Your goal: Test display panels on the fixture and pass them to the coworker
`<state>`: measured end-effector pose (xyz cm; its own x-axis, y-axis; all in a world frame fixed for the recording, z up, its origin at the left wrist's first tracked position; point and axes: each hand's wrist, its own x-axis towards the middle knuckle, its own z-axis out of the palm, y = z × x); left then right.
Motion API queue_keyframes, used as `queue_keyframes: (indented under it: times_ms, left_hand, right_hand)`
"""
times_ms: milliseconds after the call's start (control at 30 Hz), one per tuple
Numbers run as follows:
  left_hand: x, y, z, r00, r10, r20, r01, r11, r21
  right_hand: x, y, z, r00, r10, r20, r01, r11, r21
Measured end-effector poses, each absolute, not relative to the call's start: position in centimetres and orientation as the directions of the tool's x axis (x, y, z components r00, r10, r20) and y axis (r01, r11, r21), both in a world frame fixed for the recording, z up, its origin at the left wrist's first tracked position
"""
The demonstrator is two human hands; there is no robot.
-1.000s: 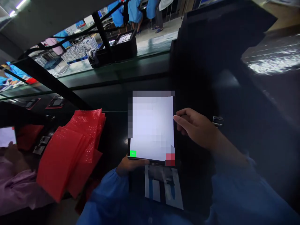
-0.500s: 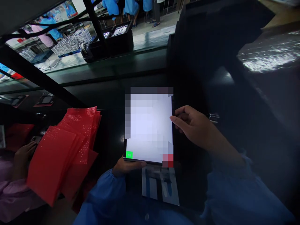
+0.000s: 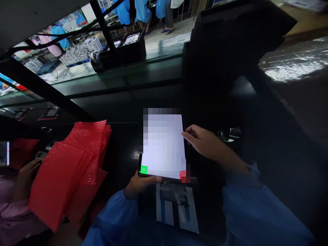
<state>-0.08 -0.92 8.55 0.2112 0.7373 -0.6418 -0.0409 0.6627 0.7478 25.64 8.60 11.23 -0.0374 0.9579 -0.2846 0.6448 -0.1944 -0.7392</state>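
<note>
Left hand (image 3: 139, 186) grips tablet (image 3: 162, 147) by bottom edge; right hand (image 3: 205, 143) touches right edge, grip unclear. Tablet thin, stiff, fragile: hold edges.

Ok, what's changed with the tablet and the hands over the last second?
The right hand moved left, its fingers now reaching the tablet's right edge, and the tablet's top tipped away from the camera. Nothing was let go. The left hand stays on the tablet's lower edge, and the red bubble mailers lie as they did.
</note>
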Motion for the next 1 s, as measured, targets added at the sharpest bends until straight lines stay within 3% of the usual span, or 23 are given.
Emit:
queue_keyframes:
  times_ms: [133,367,800,1000]
  left_hand:
    - [-0.2,-1.4,7.8,0.07,0.724,-0.686,0.014,0.687,0.727]
    - [-0.4,-2.2,6.4,0.02,0.778,-0.628,0.109,0.623,0.775]
    - [0.3,-1.8,7.6,0.117,0.818,-0.564,0.033,0.564,0.825]
    - [-0.3,-1.4,6.5,0.117,0.779,-0.616,-0.006,0.621,0.784]
  right_hand:
    - [25.8,8.9,10.6,-0.09,0.954,-0.287,0.671,-0.155,-0.725]
    - [25.9,9.2,10.4,-0.067,0.951,-0.302,0.683,-0.177,-0.709]
    - [26.1,8.8,12.1,-0.074,0.957,-0.28,0.684,-0.155,-0.713]
    - [26.2,8.8,11.9,-0.067,0.962,-0.263,0.686,-0.147,-0.712]
